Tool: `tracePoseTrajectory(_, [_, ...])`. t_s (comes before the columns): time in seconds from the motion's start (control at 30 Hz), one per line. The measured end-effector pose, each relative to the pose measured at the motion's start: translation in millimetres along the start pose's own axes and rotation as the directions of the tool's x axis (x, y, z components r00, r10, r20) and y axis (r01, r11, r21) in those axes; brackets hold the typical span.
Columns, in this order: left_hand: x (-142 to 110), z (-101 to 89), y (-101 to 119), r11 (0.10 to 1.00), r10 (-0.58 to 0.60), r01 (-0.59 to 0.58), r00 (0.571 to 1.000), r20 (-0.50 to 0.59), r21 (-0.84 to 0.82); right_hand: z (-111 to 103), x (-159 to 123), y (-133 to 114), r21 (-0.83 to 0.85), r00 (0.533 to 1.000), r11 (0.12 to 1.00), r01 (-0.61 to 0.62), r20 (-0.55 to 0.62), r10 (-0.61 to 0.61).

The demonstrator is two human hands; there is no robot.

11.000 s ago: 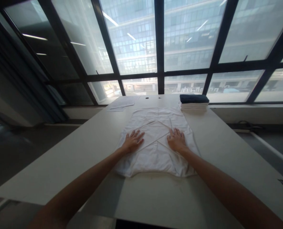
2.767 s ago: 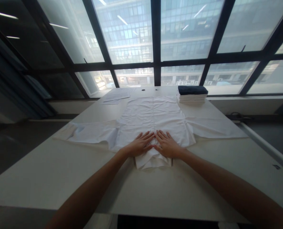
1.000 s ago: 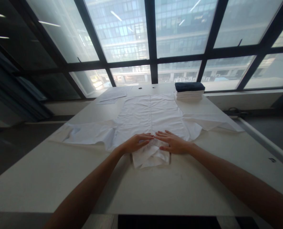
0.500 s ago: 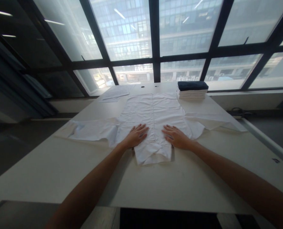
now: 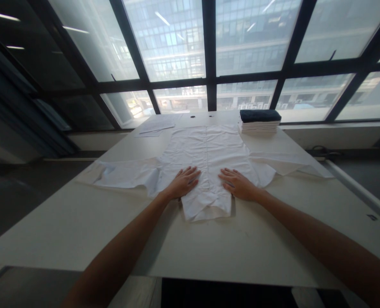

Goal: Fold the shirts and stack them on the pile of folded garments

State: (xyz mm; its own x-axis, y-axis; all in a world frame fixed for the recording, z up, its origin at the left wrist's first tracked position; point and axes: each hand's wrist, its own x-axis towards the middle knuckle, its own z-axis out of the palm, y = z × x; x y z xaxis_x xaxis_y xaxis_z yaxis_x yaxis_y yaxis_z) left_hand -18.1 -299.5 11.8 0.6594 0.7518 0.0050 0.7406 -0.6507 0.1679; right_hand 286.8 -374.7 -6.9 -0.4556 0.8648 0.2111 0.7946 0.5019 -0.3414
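Observation:
A white shirt [image 5: 205,149] lies spread flat on the pale table [image 5: 81,214], its two sleeves stretched out to the left and right. My left hand [image 5: 183,182] rests palm down on the shirt's near left part, fingers spread. My right hand [image 5: 237,184] lies flat on the near right part, fingers apart too. Between the two hands runs the shirt's middle seam, and the collar end hangs toward me just below them. Neither hand holds anything.
A stack of folded cloths [image 5: 260,122], dark blue on top and white below, stands at the table's far right. Sheets of paper [image 5: 157,125] lie at the far left. Behind the table runs a wall of tall windows [image 5: 209,51].
Eleven seconds ago the sleeves were folded in; now they lie spread out. Over the last second my hands slid apart from the middle of the collar end and flattened.

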Motion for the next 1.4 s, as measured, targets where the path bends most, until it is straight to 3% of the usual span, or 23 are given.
tracePoseTrajectory(0.53, [0, -0.9, 0, 1.0, -0.026, 0.027, 1.0, 0.012, -0.004, 0, 0, -2, -0.021, 0.999, 0.999, -0.035, 0.015, 0.036])
tracePoseTrajectory(0.67, [1, -4.1, -11, 0.989, -0.147, 0.146, 0.989, 0.014, 0.038, 1, 0, 0, -0.062, 0.995, 0.993, -0.098, 0.019, 0.099])
tracePoseTrajectory(0.8, [-1, -10.6, -29, 0.942, -0.33, 0.33, 0.944, -0.013, 0.06, 0, -1, 2, -0.073, 0.994, 0.992, -0.099, 0.033, 0.102])
tracePoseTrajectory(0.9, [-3, -11.3, -37, 0.919, -0.386, 0.388, 0.921, -0.051, 0.061, -1, 0, 2, -0.072, 0.994, 0.993, -0.098, 0.033, 0.1])
tracePoseTrajectory(1.4, [-2, -6.3, -30, 0.922, -0.38, 0.385, 0.92, -0.1, 0.046, -1, -1, 1, -0.059, 0.995, 0.994, -0.097, 0.025, 0.099])
